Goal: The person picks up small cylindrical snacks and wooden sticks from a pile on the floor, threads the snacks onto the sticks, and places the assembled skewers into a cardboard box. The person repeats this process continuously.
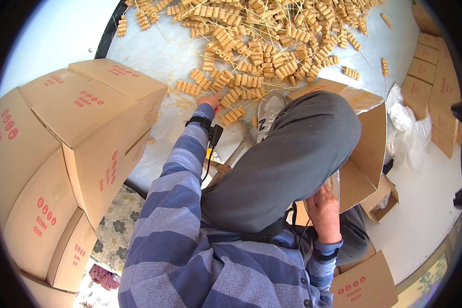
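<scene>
A large heap of brown rolled skewers [272, 51] on thin pale sticks covers the far side of a pale sheet [179, 51]. My left hand [210, 101] reaches forward to the near edge of this heap. Its fingers are stretched toward the nearest skewers, and nothing is plainly in them. Beside my right knee stands an open cardboard box [372, 138] with a clear plastic lining. My right hand [324, 210] lies against the near side of that box, fingers straight and together. The fingertips are partly hidden near my leg.
Closed cardboard boxes [102, 102] with red print are stacked at the left. More cartons [426, 82] and white plastic bags [408, 123] are at the right. Another carton [364, 282] sits at the lower right. A few loose skewers [351, 73] lie apart from the heap.
</scene>
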A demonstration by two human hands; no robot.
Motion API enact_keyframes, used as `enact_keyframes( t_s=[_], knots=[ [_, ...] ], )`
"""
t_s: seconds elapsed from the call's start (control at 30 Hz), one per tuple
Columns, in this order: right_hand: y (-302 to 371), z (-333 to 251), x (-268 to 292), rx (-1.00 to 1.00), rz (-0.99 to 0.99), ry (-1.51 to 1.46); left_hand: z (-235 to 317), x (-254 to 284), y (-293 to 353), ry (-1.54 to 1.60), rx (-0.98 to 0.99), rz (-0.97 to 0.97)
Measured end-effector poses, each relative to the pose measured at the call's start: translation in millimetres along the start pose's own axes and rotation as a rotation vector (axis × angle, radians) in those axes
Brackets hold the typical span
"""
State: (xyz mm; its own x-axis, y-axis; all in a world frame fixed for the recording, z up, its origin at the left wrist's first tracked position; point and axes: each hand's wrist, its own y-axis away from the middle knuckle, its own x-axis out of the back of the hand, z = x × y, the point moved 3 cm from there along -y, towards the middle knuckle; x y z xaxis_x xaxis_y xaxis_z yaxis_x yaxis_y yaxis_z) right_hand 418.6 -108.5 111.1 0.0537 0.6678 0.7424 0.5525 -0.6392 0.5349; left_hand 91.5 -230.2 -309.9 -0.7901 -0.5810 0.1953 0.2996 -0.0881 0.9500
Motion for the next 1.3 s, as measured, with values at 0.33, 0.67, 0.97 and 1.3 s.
enact_keyframes(
  t_s=[0.33, 0.67, 0.97, 1.3],
  knots=[
    [3, 8, 3, -0.03, 0.005, -0.024, 0, 14, -2, 0.305, 0.005, 0.05],
    [11, 17, -1, -0.043, 0.006, 0.018, -10, 35, -20, 0.051, 0.033, 0.128],
    [9, 18, -4, 0.027, 0.032, -0.025, -21, 28, 62, 0.477, -0.253, -0.065],
    [20, 26, -7, -0.004, 0.069, -0.021, 46, -91, 74, 0.659, -0.091, -0.326]
  ],
)
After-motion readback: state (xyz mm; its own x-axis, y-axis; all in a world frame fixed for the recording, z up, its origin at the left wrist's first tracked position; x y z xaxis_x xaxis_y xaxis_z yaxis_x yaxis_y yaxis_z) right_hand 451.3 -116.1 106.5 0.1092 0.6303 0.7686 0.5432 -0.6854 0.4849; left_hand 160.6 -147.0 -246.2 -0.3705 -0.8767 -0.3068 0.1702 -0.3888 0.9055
